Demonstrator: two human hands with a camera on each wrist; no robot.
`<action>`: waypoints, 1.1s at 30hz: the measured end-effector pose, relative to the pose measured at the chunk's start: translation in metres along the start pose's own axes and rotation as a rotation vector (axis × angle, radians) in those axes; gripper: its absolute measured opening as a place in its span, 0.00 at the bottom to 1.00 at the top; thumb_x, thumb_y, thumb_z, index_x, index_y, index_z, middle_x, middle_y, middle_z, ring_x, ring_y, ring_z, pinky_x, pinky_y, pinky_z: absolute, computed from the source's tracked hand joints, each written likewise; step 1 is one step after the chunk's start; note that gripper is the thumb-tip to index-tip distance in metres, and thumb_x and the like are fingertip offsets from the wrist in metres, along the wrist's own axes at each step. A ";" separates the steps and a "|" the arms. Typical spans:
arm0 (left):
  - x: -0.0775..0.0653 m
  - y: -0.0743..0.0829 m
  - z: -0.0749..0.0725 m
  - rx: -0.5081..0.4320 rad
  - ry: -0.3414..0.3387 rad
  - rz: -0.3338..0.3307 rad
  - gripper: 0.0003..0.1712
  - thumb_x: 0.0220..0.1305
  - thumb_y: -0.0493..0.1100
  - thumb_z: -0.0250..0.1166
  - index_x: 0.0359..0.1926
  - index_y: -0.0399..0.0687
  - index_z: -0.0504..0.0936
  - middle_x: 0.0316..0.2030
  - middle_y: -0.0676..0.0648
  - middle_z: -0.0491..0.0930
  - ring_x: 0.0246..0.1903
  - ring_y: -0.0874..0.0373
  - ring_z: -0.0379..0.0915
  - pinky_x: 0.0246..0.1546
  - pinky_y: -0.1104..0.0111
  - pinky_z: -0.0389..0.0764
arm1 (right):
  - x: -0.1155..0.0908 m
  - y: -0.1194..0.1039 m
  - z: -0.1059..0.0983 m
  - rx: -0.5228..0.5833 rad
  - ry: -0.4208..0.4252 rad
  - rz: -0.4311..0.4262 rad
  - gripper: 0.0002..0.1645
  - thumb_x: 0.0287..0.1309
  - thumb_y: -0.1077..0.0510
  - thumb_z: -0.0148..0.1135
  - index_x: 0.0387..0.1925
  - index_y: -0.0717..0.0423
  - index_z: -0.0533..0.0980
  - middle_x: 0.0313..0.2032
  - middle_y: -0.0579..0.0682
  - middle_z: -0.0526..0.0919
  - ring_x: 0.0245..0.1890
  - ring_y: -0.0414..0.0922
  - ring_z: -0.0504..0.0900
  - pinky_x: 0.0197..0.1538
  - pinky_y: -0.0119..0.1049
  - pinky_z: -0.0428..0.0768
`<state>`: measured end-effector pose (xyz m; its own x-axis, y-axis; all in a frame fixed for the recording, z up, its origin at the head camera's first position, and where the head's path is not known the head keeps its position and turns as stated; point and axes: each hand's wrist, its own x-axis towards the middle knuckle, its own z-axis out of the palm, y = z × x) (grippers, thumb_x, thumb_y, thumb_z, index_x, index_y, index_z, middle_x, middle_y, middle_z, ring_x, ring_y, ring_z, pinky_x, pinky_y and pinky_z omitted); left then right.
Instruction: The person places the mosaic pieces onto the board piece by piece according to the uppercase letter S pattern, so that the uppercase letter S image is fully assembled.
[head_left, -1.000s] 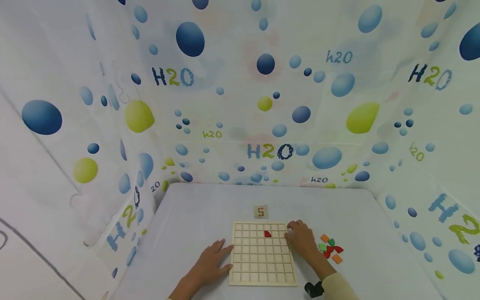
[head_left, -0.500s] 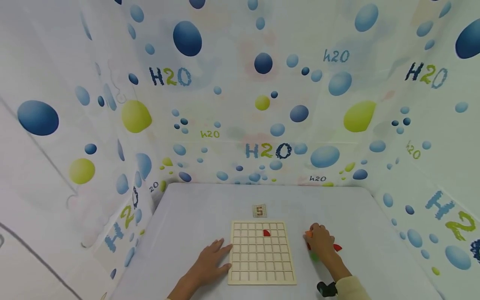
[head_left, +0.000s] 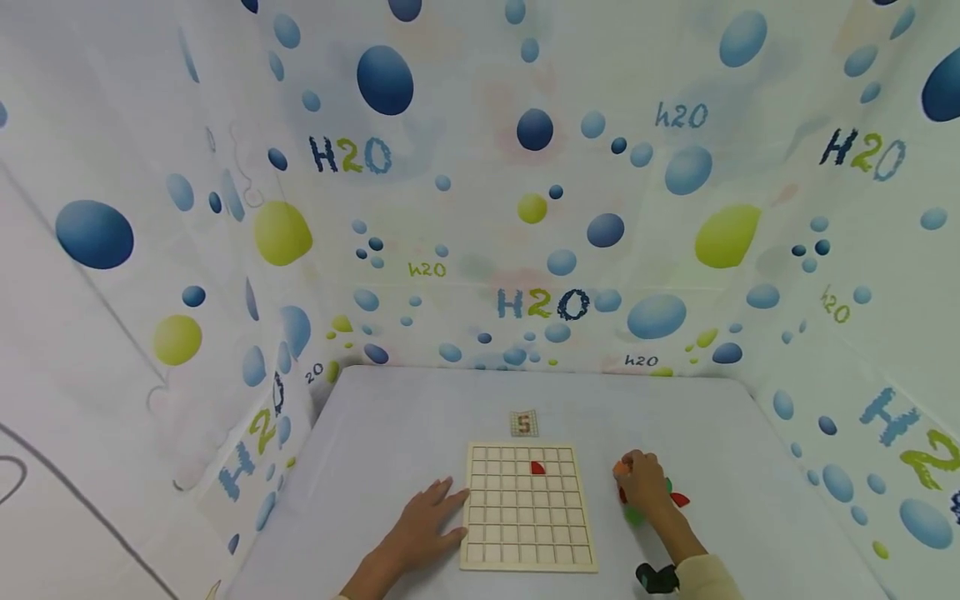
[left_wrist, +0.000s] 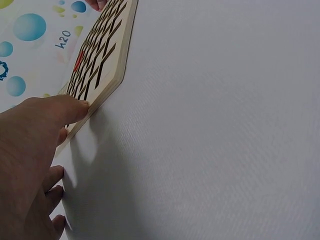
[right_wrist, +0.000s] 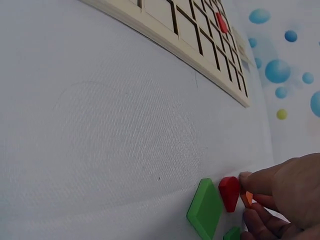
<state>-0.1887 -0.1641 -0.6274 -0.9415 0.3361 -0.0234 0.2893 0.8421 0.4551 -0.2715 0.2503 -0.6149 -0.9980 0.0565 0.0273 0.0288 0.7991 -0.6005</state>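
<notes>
A wooden grid board [head_left: 528, 569] lies on the table with one red quarter-round tile [head_left: 537, 468] in an upper cell. My left hand [head_left: 427, 521] rests at the board's left side, fingers spread; its thumb [left_wrist: 75, 109] touches the board's edge in the left wrist view. To the right of the board, my right hand [head_left: 647, 486] pinches an orange tile [right_wrist: 246, 198] between thumb and fingers. Just beside those fingers lie a red tile [right_wrist: 229, 194] and a green square tile [right_wrist: 205, 209]. The hand partly hides this pile in the head view.
Beyond the board's far edge sits a small patterned card [head_left: 524, 423]. Another red tile [head_left: 679, 500] lies right of my right hand. A dark device [head_left: 657, 578] is at the right sleeve. A printed sheet [head_left: 480, 208] surrounds the white table.
My right hand has moved from the board's upper right edge rightward to the loose tiles and now grips an orange one. The left hand stays in place.
</notes>
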 end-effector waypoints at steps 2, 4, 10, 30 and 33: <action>0.000 0.000 0.000 0.002 -0.002 -0.001 0.37 0.71 0.64 0.64 0.76 0.59 0.73 0.77 0.38 0.66 0.77 0.35 0.60 0.74 0.36 0.63 | 0.000 0.000 -0.001 0.005 -0.004 0.002 0.14 0.65 0.66 0.63 0.49 0.73 0.77 0.44 0.69 0.77 0.42 0.59 0.80 0.45 0.53 0.84; 0.000 -0.001 0.000 0.000 0.000 -0.002 0.37 0.71 0.64 0.64 0.76 0.60 0.73 0.78 0.39 0.66 0.77 0.35 0.60 0.74 0.36 0.63 | 0.000 -0.001 -0.002 0.009 -0.007 -0.001 0.13 0.66 0.67 0.62 0.48 0.73 0.77 0.43 0.69 0.78 0.42 0.58 0.80 0.44 0.53 0.84; -0.001 -0.001 0.000 -0.004 0.003 -0.003 0.37 0.71 0.64 0.65 0.76 0.60 0.73 0.78 0.38 0.66 0.77 0.35 0.59 0.74 0.35 0.62 | 0.000 -0.005 -0.006 -0.001 -0.019 -0.013 0.13 0.68 0.64 0.64 0.48 0.72 0.79 0.42 0.67 0.80 0.40 0.56 0.81 0.42 0.53 0.85; 0.000 0.000 -0.002 -0.035 -0.003 -0.008 0.37 0.71 0.63 0.64 0.76 0.59 0.73 0.78 0.37 0.65 0.77 0.34 0.59 0.74 0.34 0.61 | 0.013 -0.073 0.040 0.064 -0.085 -0.307 0.09 0.66 0.66 0.67 0.47 0.64 0.81 0.42 0.56 0.79 0.40 0.49 0.79 0.45 0.48 0.82; 0.000 -0.001 0.000 -0.037 -0.012 -0.013 0.37 0.71 0.63 0.64 0.76 0.60 0.73 0.78 0.38 0.65 0.78 0.35 0.58 0.75 0.35 0.60 | 0.011 -0.087 0.048 0.104 -0.127 -0.361 0.08 0.69 0.65 0.66 0.47 0.64 0.81 0.42 0.55 0.78 0.40 0.49 0.79 0.44 0.47 0.82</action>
<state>-0.1891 -0.1645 -0.6281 -0.9428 0.3309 -0.0403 0.2705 0.8302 0.4874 -0.2872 0.1526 -0.6013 -0.9422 -0.2965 0.1560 -0.3241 0.6887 -0.6485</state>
